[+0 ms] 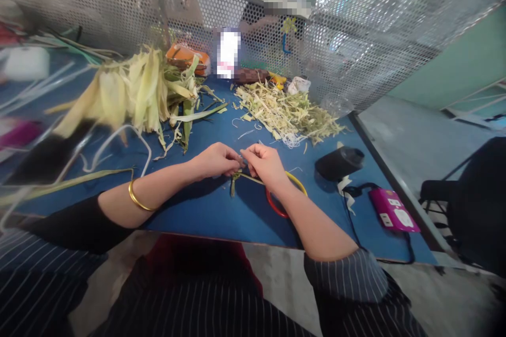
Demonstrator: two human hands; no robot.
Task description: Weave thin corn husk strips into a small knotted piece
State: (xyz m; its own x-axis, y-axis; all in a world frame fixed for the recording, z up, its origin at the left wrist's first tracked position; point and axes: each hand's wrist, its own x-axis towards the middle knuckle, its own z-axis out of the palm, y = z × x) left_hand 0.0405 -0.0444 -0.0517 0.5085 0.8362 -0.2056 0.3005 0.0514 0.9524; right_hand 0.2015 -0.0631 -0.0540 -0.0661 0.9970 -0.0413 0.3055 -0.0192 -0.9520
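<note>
My left hand (pixel 216 160) and my right hand (pixel 266 164) meet over the blue table, fingertips almost touching. Both are closed in a pinch around a small piece of twisted corn husk (pixel 233 183), whose short end hangs down below the fingers. A thin husk strip (pixel 252 178) runs from it toward the right, passing under my right hand. Exactly how the piece is wound or tied between the fingertips is hidden. Beneath my right wrist lies a red and yellow loop (pixel 275 207), partly covered by the forearm.
Corn husks (pixel 134 89) are heaped at the left back, shredded husk (pixel 284 108) at the right back. A black cylinder (pixel 340 163) and a magenta power box (pixel 393 210) with a cable lie right. A perforated metal screen (pixel 237 8) stands behind, a person beyond it.
</note>
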